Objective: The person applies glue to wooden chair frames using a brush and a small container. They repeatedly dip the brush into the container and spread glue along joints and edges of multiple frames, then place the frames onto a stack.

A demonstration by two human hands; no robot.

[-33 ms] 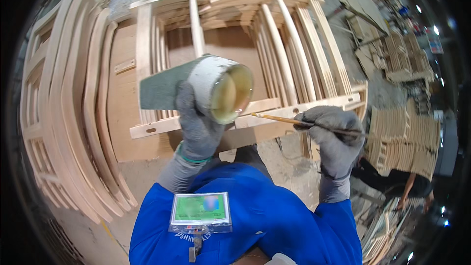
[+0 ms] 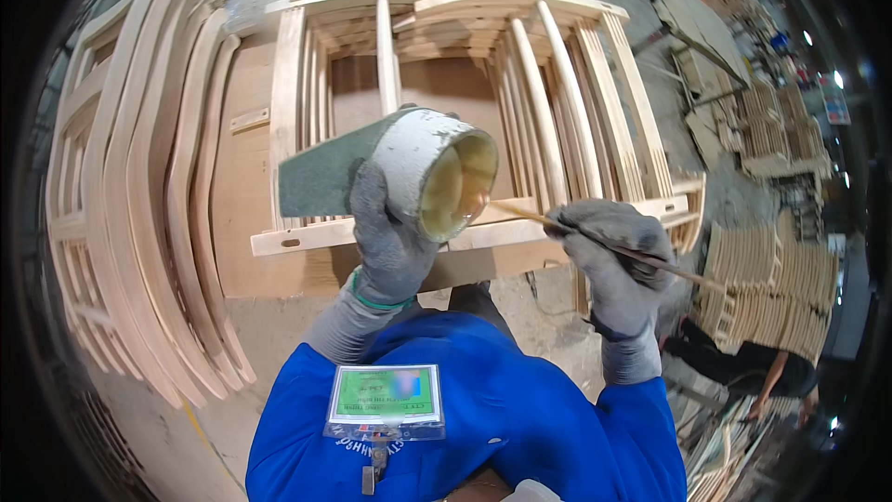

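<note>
My left hand (image 2: 386,223), in a grey glove, is closed around a whitish cup (image 2: 405,165) tilted with its mouth to the right. A flat grey-green tapered board (image 2: 321,175) sticks out on the cup's left side. Yellowish, glossy matter coats the cup's inside. My right hand (image 2: 618,246), gloved too, pinches a thin wooden stick (image 2: 689,273); whether it ends in bristles is too small to tell. The stick's tip reaches the cup's right rim. Stacked pale wooden frames (image 2: 569,121) with round and flat bars lie just beyond both hands.
Curved wooden frames (image 2: 139,186) stand in a row at the left. A small wood strip (image 2: 249,121) lies on the brown board (image 2: 232,256) under the stack. Piles of wooden parts (image 2: 771,270) and a bending person in dark clothes (image 2: 743,367) are at the right.
The stick's tip has moved left from just outside the cup to its rim, with my right hand shifting slightly left. The cup sits a little further right in view.
</note>
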